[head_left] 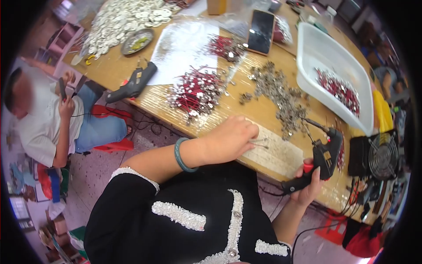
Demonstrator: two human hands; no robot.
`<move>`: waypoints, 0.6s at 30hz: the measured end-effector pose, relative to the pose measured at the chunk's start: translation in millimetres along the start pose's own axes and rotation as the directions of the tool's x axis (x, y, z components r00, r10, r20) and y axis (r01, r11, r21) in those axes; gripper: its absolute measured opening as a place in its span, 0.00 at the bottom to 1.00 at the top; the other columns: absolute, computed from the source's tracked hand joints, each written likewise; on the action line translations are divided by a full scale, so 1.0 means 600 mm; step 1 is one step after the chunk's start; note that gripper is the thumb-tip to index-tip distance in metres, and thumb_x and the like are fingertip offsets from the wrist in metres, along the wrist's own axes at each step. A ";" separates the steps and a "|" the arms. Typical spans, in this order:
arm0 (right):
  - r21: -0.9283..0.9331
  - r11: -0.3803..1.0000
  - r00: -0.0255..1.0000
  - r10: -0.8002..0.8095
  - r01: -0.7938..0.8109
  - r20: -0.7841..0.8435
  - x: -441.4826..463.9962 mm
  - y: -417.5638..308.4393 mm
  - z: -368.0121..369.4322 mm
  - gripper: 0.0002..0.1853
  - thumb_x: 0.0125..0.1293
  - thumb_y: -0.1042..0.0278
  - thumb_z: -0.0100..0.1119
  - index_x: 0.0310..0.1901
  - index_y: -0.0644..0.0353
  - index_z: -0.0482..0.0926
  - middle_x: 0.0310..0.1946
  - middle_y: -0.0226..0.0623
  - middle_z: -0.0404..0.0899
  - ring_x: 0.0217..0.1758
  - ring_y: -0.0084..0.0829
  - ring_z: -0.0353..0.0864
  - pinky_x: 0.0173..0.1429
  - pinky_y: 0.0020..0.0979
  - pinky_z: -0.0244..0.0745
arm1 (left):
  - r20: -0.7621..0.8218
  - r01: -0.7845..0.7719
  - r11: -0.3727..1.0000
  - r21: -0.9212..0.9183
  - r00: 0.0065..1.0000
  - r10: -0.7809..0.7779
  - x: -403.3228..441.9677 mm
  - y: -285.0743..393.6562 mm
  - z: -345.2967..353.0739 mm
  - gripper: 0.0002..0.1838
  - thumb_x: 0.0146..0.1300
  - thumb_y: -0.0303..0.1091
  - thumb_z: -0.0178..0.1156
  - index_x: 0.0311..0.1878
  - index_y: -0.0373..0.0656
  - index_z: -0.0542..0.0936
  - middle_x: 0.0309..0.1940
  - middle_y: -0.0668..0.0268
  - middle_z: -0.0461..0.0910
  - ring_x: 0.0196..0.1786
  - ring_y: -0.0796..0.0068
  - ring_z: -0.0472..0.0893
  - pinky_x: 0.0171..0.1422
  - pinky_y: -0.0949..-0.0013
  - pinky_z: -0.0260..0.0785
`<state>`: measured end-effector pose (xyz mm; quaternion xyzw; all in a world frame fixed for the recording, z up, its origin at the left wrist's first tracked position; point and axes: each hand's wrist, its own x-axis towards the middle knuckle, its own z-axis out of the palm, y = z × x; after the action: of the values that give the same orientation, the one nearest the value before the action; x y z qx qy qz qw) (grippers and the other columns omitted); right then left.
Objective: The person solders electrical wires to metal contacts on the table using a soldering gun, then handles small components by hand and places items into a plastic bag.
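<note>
Gripping black soldering gun (330,155) with right hand (308,187) at front edge of table (259,118), fingers wrapped round it. Pinching thin metal piece (261,145) in left hand (233,136), with thumb and fingers together, over pale board (281,154). Facing loose metal parts (283,102), red-wire pile (195,94), white tub (317,53) farther out.

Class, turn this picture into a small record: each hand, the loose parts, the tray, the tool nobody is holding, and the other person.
Left hand: pinching a thin metal piece over a pale board
Right hand: holding a black gun-shaped tool
Loose parts: red-and-silver pile; small metal parts
White tray: more red-and-silver pieces inside
Second gun-shaped tool: lying beside white paper
Other person: seated, holding a dark object
</note>
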<state>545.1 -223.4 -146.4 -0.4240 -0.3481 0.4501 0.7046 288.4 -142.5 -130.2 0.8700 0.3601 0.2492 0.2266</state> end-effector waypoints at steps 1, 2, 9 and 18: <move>0.017 1.000 1.000 0.023 -0.023 -0.002 0.000 0.002 -0.009 0.18 0.70 0.61 0.48 0.53 0.66 0.67 0.40 0.42 0.75 0.27 0.25 0.72 0.28 0.23 0.68 | 0.012 -0.007 1.000 -0.024 1.000 0.007 -0.002 -0.003 -0.002 0.08 0.53 0.33 0.62 0.32 0.42 0.74 0.31 0.60 0.76 0.41 0.57 0.74 0.49 0.58 0.64; 0.028 1.000 1.000 0.002 -0.002 0.013 0.000 0.002 -0.011 0.18 0.70 0.60 0.47 0.53 0.66 0.66 0.40 0.42 0.75 0.27 0.24 0.72 0.28 0.22 0.69 | 0.023 -0.009 1.000 -0.030 1.000 0.009 -0.001 -0.005 -0.004 0.08 0.53 0.32 0.62 0.32 0.42 0.74 0.31 0.60 0.76 0.41 0.57 0.74 0.49 0.59 0.64; 0.085 0.996 0.999 -0.004 0.000 0.037 0.001 0.003 -0.009 0.18 0.69 0.63 0.48 0.54 0.67 0.65 0.40 0.45 0.73 0.27 0.26 0.73 0.28 0.23 0.70 | -0.248 0.006 0.995 0.103 0.969 0.020 0.076 -0.072 -0.158 0.02 0.49 0.31 0.63 0.27 0.44 0.81 0.27 0.61 0.79 0.34 0.58 0.78 0.41 0.58 0.70; 0.082 0.996 1.000 -0.018 0.019 -0.013 0.000 0.003 0.001 0.19 0.67 0.65 0.50 0.55 0.67 0.65 0.40 0.45 0.73 0.27 0.27 0.73 0.29 0.24 0.70 | -0.270 0.042 0.924 0.380 0.960 0.068 0.188 -0.308 -0.252 0.10 0.54 0.35 0.65 0.38 0.42 0.82 0.35 0.62 0.81 0.40 0.68 0.79 0.45 0.68 0.71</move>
<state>543.9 -222.8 -147.8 -0.3942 -0.3289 0.4550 0.7276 172.9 91.5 -89.1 0.8561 0.4241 0.2954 -0.0019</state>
